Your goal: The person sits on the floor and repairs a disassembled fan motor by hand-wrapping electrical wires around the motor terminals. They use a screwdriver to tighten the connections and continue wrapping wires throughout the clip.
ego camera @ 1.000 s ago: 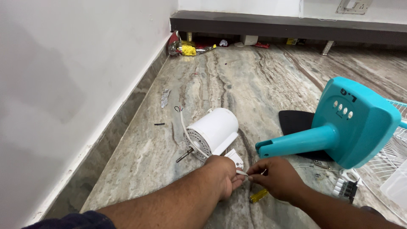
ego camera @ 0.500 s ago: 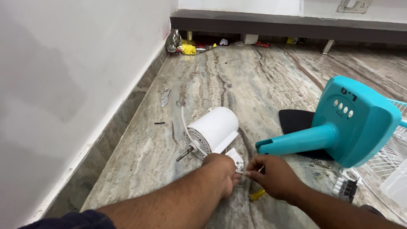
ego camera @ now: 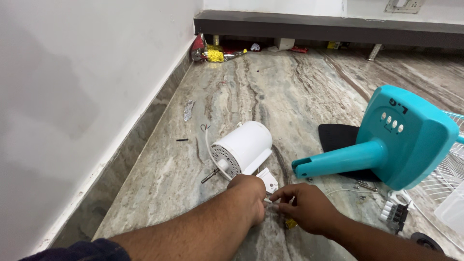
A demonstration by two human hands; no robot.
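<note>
While both hands meet on the floor, left hand (ego camera: pixel 249 198) and right hand (ego camera: pixel 307 208) pinch a thin white wire (ego camera: pixel 267 200) beside the white motor housing (ego camera: pixel 243 148); fingers closed.

1. The white motor housing (ego camera: pixel 244 147) near my left hand (ego camera: pixel 249 197) looks like smooth, slightly glossy plastic with a perforated end.
2. The teal fan base (ego camera: pixel 403 137) is moulded plastic, satin sheen.
3. The floor (ego camera: pixel 280 92) is polished veined stone, glossy.
4. The wire grille (ego camera: pixel 442 179) looks like white-coated metal.
5. The wall (ego camera: pixel 72 87) is matt painted plaster.
</note>
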